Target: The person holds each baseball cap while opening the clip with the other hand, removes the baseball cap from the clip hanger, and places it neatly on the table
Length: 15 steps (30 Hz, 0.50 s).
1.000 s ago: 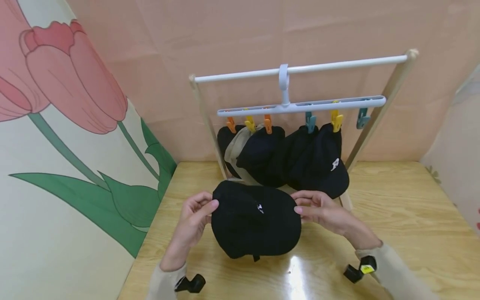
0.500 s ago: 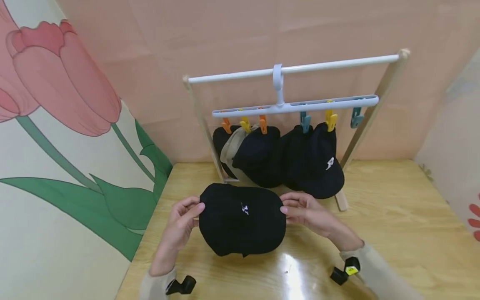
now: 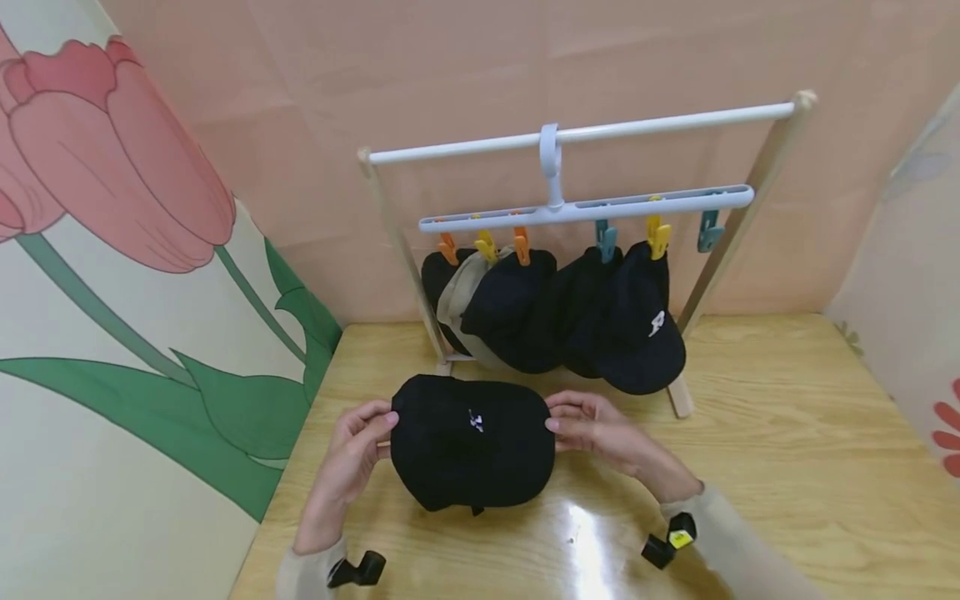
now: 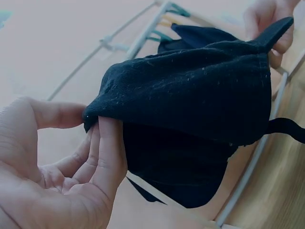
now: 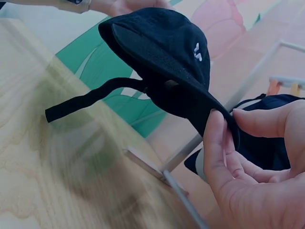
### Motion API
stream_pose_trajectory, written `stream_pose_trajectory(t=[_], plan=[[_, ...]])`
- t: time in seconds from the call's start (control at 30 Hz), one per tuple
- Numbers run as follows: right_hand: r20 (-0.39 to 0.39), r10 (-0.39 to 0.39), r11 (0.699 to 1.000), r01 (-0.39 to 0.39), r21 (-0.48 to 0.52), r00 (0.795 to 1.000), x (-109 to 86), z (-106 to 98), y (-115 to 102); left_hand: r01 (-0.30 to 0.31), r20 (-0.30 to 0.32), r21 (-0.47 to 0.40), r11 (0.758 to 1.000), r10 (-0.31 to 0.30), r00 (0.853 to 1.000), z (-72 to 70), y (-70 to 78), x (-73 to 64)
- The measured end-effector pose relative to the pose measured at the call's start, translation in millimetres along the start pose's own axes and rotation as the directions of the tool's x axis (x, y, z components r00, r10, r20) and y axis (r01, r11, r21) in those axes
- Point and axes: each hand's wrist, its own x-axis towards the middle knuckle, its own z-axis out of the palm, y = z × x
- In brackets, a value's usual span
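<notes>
Now wooden table (image 3: 787,433), tulip wall (image 3: 112,250), rack of caps (image 3: 570,317) behind; black cap (image 3: 472,442) held above tabletop, left hand (image 3: 352,454) and right hand (image 3: 600,429) pinching opposite edges

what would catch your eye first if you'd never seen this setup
The black cap held above the wooden table, pinched at its sides by the left hand and the right hand. Behind it, a row of dark caps hangs from coloured clips on a white hanger, and a big pink tulip mural fills the left wall.
</notes>
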Motion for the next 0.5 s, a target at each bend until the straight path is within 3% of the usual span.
stream_pose_trajectory(t=[0.5], plan=[[-0.061, 0.056, 0.998, -0.057, -0.026, 0.997, 8.7, 5, 20, 0.111, -0.068, 0.009, 0.994, -0.110, 0.992, -13.8, -14.6, -10.5]])
